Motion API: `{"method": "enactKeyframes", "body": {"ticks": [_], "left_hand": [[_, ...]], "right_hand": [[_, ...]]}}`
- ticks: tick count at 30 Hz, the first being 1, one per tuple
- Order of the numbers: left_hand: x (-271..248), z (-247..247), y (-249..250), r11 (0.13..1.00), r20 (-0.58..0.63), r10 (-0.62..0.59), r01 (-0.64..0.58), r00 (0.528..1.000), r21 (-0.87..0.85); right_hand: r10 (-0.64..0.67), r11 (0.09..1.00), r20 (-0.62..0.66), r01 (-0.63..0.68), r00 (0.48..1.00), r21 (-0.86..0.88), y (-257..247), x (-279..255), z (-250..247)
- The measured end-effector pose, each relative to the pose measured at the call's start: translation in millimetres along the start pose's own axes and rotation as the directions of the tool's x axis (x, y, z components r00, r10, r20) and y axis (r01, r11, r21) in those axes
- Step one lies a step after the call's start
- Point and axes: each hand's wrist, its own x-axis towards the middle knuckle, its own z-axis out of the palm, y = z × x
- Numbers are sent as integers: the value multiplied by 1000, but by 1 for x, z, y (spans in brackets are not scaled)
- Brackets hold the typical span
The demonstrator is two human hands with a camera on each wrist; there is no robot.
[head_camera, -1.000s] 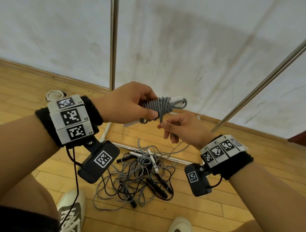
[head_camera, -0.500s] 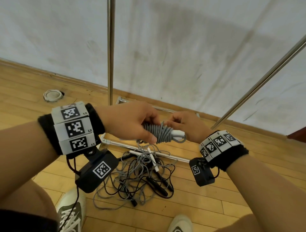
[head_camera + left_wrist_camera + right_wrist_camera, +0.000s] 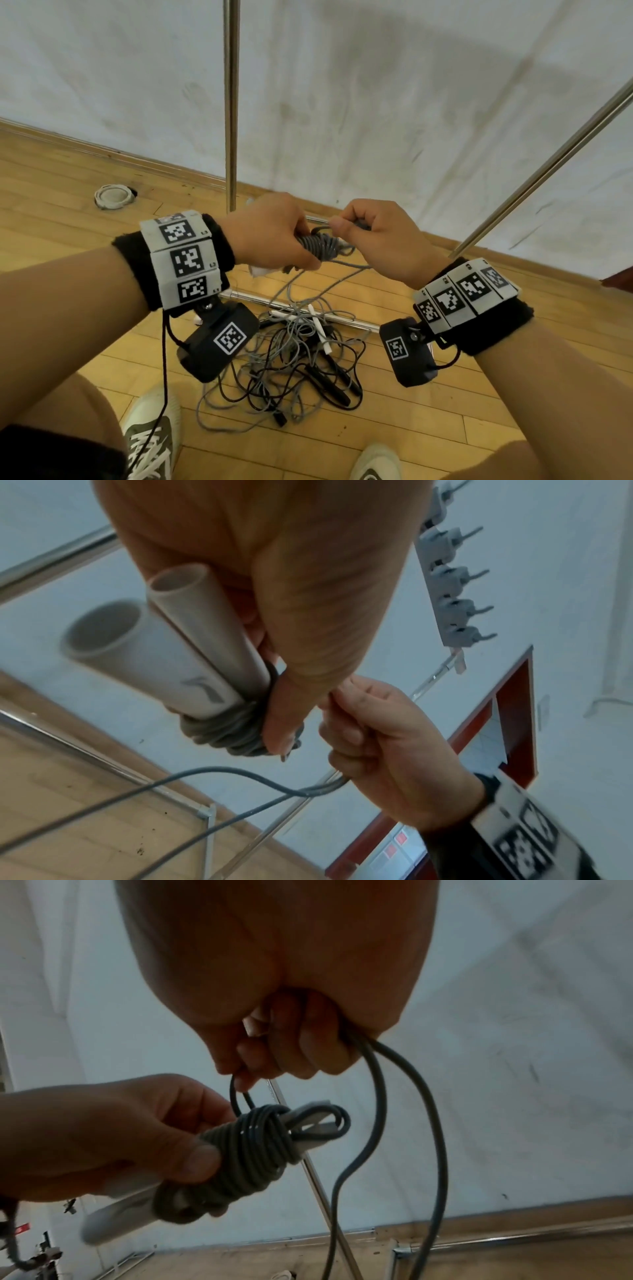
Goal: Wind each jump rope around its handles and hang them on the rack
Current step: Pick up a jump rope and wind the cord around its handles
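Observation:
My left hand (image 3: 274,236) grips two white handles (image 3: 192,653) of a grey jump rope, held side by side, with its thumb pressed on the grey coils (image 3: 320,245) wound round them. Those coils (image 3: 246,1153) are thick near the handle ends. Just right of the bundle, my right hand (image 3: 373,236) pinches the free grey cord (image 3: 373,1091) in curled fingers. Two loose strands of it hang down toward the floor. Metal rack poles (image 3: 231,102) stand behind my hands.
A tangled pile of grey and black jump ropes (image 3: 301,363) with black and white handles lies on the wooden floor below, over the rack's base bar (image 3: 260,299). A slanted rack pole (image 3: 548,168) rises at right. My shoes (image 3: 150,435) are near the pile. A row of hooks (image 3: 452,588) hangs above.
Both hands have dropped lower, and the right hand has gone from below the bundle to its right and then above, carrying the cord round the handles.

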Motion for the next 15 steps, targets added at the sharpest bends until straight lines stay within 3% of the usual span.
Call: {"method": "enactKeyframes", "body": {"ticks": [5, 11, 15], "left_hand": [[-2, -17, -2, 987, -145, -61, 38, 988, -156], [-7, -19, 4, 928, -172, -99, 28, 980, -372], [-13, -22, 8, 883, -159, -28, -50, 987, -467]], "right_hand": [[94, 916, 147, -144, 985, 375, -16, -12, 0], [88, 911, 164, -145, 983, 385, -17, -20, 7], [79, 882, 150, -139, 986, 450, -13, -25, 12]]}}
